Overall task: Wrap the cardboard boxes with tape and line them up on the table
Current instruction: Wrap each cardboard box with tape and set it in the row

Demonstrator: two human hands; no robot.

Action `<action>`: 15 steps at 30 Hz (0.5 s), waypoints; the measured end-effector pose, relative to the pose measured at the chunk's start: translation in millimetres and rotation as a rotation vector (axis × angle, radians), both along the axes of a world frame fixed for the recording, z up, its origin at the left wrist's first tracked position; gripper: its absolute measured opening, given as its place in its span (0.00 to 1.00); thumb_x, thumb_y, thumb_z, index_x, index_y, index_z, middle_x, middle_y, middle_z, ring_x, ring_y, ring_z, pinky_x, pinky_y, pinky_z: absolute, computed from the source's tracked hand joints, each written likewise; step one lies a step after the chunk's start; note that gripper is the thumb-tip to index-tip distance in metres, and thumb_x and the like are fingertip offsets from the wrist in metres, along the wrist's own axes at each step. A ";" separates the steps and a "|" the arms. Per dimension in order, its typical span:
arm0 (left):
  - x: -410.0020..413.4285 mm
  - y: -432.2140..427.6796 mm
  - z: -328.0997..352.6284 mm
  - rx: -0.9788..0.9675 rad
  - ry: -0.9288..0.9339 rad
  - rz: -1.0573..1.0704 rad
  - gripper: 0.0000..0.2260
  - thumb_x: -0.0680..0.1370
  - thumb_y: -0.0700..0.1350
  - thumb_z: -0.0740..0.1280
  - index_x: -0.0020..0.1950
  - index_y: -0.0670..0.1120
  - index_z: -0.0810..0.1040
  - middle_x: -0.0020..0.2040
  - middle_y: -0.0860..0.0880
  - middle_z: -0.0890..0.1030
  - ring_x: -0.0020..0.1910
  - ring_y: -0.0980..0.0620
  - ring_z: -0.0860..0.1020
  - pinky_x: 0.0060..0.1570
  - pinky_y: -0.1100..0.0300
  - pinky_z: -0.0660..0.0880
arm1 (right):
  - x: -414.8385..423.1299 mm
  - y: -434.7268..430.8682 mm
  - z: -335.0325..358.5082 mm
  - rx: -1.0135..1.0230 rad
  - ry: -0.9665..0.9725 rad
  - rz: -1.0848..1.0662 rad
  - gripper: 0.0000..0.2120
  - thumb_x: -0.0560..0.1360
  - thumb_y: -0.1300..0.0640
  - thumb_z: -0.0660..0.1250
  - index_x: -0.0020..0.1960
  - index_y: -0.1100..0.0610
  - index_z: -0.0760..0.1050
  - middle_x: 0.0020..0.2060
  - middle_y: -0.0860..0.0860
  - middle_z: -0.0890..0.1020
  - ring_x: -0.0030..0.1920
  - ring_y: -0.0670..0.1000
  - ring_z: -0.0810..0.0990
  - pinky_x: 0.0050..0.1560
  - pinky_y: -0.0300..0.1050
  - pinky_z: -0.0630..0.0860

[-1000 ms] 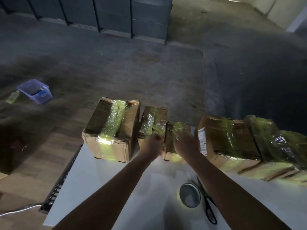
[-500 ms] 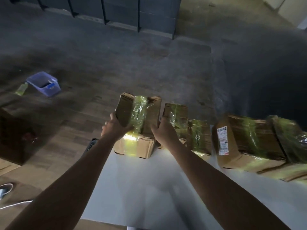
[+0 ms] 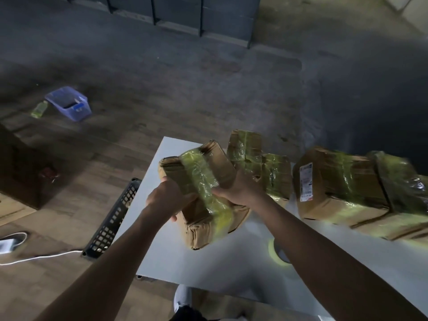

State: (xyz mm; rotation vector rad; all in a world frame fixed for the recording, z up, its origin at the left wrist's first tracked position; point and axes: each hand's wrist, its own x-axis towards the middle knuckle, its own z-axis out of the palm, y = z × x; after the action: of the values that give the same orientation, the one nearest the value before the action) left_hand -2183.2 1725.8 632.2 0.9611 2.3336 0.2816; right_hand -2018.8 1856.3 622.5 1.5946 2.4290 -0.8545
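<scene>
**Both hands on the taped box**

Your left hand (image 3: 164,198) and right hand (image 3: 240,191) grip the taped cardboard box (image 3: 203,179) from either side, fingers curled round its edges. It is tilted over the left part of the white table (image 3: 220,269); you cannot tell whether it touches the top. Other taped boxes (image 3: 335,181) line the far edge to its right.

— Which box is tilted?
— The brown box (image 3: 222,165), banded in yellowish tape (image 3: 203,181), gripped between my left hand (image 3: 162,200) and right hand (image 3: 238,191).
— The other boxes (image 3: 333,188)?
— Taped too, in a row beyond my right hand.
</scene>
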 end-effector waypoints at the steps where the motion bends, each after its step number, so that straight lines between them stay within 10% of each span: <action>1: 7.7 -5.0 2.8 -0.009 -0.007 -0.006 0.29 0.73 0.63 0.69 0.51 0.39 0.64 0.28 0.47 0.81 0.23 0.54 0.80 0.34 0.57 0.81 | 4.7 -2.4 0.4 -0.014 0.007 0.023 0.53 0.59 0.26 0.70 0.71 0.61 0.64 0.63 0.55 0.76 0.49 0.51 0.82 0.39 0.41 0.76; 3: 27.4 -16.3 6.8 -0.045 0.008 -0.040 0.28 0.74 0.63 0.67 0.48 0.37 0.71 0.27 0.48 0.81 0.22 0.55 0.80 0.33 0.60 0.80 | 18.6 -2.9 0.1 -0.022 0.024 0.057 0.47 0.61 0.29 0.73 0.66 0.61 0.67 0.53 0.52 0.78 0.34 0.45 0.78 0.27 0.37 0.69; 7: 77.4 -40.8 20.8 -0.167 0.007 -0.215 0.26 0.77 0.65 0.62 0.31 0.45 0.77 0.21 0.52 0.78 0.20 0.59 0.77 0.30 0.65 0.73 | 52.3 12.4 8.3 0.035 -0.099 0.237 0.40 0.63 0.34 0.75 0.62 0.58 0.66 0.58 0.53 0.75 0.47 0.53 0.78 0.46 0.48 0.77; 11: 124.0 -33.2 27.0 -0.022 0.417 -0.391 0.13 0.80 0.54 0.60 0.51 0.49 0.80 0.46 0.51 0.82 0.47 0.51 0.82 0.39 0.60 0.71 | 78.2 23.1 8.6 0.021 -0.136 0.394 0.52 0.67 0.40 0.75 0.78 0.59 0.50 0.76 0.56 0.61 0.71 0.58 0.67 0.64 0.51 0.70; 15: 135.9 -12.2 12.7 0.266 0.328 -0.571 0.11 0.80 0.46 0.61 0.60 0.47 0.76 0.56 0.48 0.75 0.56 0.47 0.75 0.46 0.58 0.71 | 93.5 19.2 8.5 0.038 -0.113 0.436 0.53 0.69 0.40 0.74 0.79 0.53 0.42 0.76 0.56 0.61 0.69 0.59 0.70 0.60 0.51 0.73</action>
State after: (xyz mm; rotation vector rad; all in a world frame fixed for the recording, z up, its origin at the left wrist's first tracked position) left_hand -2047.3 1713.6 644.9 1.8696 2.2092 0.2122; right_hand -1925.3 1875.5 631.0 1.0230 2.5730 -0.6251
